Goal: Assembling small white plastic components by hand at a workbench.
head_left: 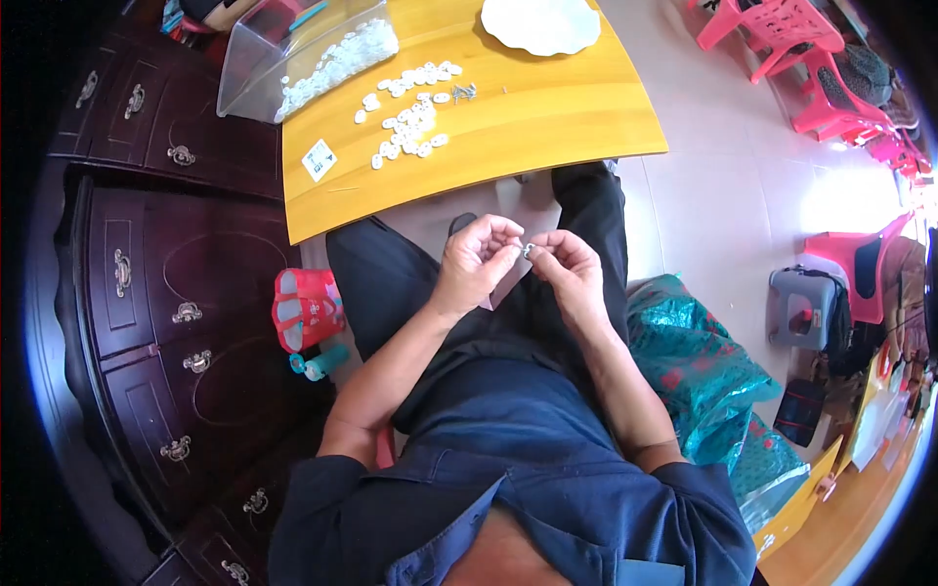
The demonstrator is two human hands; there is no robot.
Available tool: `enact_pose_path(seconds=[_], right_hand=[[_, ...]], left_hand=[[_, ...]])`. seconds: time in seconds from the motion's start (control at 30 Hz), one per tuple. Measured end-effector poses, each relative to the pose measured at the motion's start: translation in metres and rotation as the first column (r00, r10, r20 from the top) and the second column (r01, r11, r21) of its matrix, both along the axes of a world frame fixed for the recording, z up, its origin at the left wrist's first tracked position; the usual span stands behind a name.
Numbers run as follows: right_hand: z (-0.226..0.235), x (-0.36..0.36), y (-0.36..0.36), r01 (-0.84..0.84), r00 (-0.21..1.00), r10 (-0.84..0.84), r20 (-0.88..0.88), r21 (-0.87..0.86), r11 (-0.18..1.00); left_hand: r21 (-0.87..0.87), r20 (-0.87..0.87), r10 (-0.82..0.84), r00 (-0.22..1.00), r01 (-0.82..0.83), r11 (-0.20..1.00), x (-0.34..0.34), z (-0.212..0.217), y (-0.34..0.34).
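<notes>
Over my lap, my left hand (476, 256) and my right hand (570, 269) meet fingertip to fingertip. Between them sits a small metal-and-white piece (529, 251), pinched by the thumb and finger of my right hand. My left thumb and index finger are also closed right beside it; what they grip is too small to make out. On the table (547, 117) ahead lie many small white oval pieces with holes (410, 122), loosely grouped. Just right of them is a little pile of metal screws (465, 93).
A clear plastic bin (249, 78) of white pieces stands at the table's far left, near a white scalloped plate (540, 24). A printed card (319, 160) lies near the left edge. Dark drawers (186, 254) rise at left; a green shiny bag (703, 361) sits at right.
</notes>
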State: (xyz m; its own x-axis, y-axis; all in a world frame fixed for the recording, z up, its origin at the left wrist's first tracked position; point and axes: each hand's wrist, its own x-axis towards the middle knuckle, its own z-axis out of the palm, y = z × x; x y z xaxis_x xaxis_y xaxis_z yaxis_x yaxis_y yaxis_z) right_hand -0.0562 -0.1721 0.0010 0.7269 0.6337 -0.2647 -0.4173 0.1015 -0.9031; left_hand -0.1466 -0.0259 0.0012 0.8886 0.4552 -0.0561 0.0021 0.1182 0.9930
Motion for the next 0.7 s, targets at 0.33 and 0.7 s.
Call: enact_pose_path(seconds=[0.33, 0.7], right_hand=[[-0.0040, 0.0006, -0.0002, -0.015, 0.999, 0.015, 0.030, -0.003, 1.000], [-0.0003, -0.0039, 0.0024, 0.039, 0.999, -0.038, 0.028, -0.018, 0.999]], left_hand=[[0.101, -0.011, -0.003, 1.000, 0.004, 0.995, 0.0015, 0.0007, 0.0007], [0.119, -0.018, 0.042, 0.999, -0.039, 0.992, 0.0026, 0.0053, -0.0072]])
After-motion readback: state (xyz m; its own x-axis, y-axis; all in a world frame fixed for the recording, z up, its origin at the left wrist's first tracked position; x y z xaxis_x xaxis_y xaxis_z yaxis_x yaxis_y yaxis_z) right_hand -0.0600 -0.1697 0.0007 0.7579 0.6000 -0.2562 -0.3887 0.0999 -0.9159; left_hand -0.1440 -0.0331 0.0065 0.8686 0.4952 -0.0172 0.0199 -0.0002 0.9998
